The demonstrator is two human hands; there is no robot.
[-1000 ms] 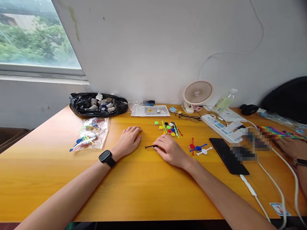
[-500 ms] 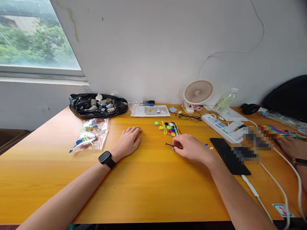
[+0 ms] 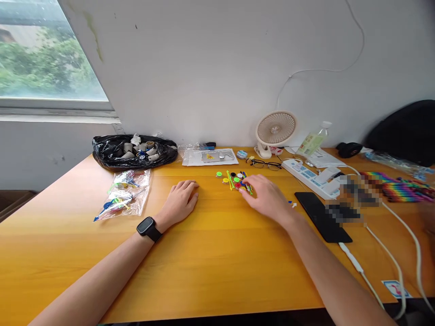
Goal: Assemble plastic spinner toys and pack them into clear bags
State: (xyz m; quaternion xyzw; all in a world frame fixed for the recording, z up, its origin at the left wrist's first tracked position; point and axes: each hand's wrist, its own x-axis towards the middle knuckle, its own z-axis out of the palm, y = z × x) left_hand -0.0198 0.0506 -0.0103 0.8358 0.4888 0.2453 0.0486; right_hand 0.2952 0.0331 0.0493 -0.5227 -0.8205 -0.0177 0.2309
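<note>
My left hand (image 3: 181,199) rests palm down on the wooden table, fingers stretched out and holding nothing. A black smartwatch (image 3: 148,227) is on that wrist. My right hand (image 3: 265,199) reaches over the right side of a small pile of coloured plastic discs and arrow-shaped pieces. Its thumb and forefinger are spread apart beside a red disc (image 3: 238,185), and the other fingers are partly hidden. A green disc (image 3: 219,174), a yellow disc (image 3: 225,180), a black disc (image 3: 233,174) and a yellow-green arrow (image 3: 230,180) lie left of the hand.
Left stand a clear bag of coloured parts (image 3: 125,194) and a black plastic bag (image 3: 102,151). Behind are a flat packet (image 3: 210,157), glasses (image 3: 267,165) and a fan (image 3: 276,129). At right lie a power strip (image 3: 307,176), a black phone (image 3: 321,217), cables and rainbow-coloured strips (image 3: 397,185).
My right hand has moved forward to the pile, and the black arrow it held is out of sight. The co-worker's hand at right has left the rainbow strips. My left hand stays put.
</note>
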